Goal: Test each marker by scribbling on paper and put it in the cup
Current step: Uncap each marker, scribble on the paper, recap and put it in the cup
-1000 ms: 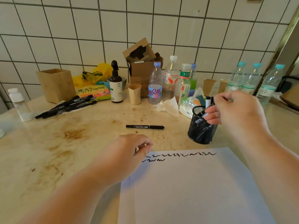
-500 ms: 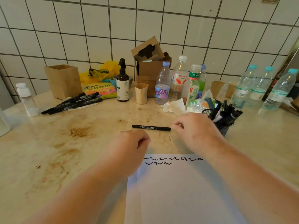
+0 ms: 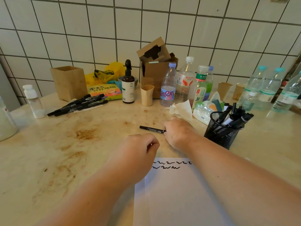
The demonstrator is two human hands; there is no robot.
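Two bare forearms stretch out over the table (image 3: 48, 160), and nearest the camera lies the white paper (image 3: 179, 201), its far edge carrying two rows of black scribbles (image 3: 166, 165). Left hand (image 3: 138, 152) sits at that paper's far left corner, fingers curled in on themselves with nothing visible inside. Just past it, the right hand (image 3: 177, 132) is down on the tabletop, fingertips closing on the near end of a single black marker (image 3: 152, 128) that lies flat and crosswise, its other end pointing left. Whether the marker has left the surface, I cannot tell.

Off to the right, close by that wrist, stands the black mesh cup (image 3: 219, 134), already bristling with several markers (image 3: 234, 117), caps up and leaning. Over on the left, well apart, a small bunch of untested black markers (image 3: 78, 105) lies on the table in front of a wooden box (image 3: 69, 82).

Further back: a crumpled tissue (image 3: 180, 108), a beige cup (image 3: 147, 95), a dark pump bottle (image 3: 128, 85), an open cardboard box (image 3: 154, 70) and a row of plastic water bottles (image 3: 184, 84), all against the white tiled wall (image 3: 146, 26).
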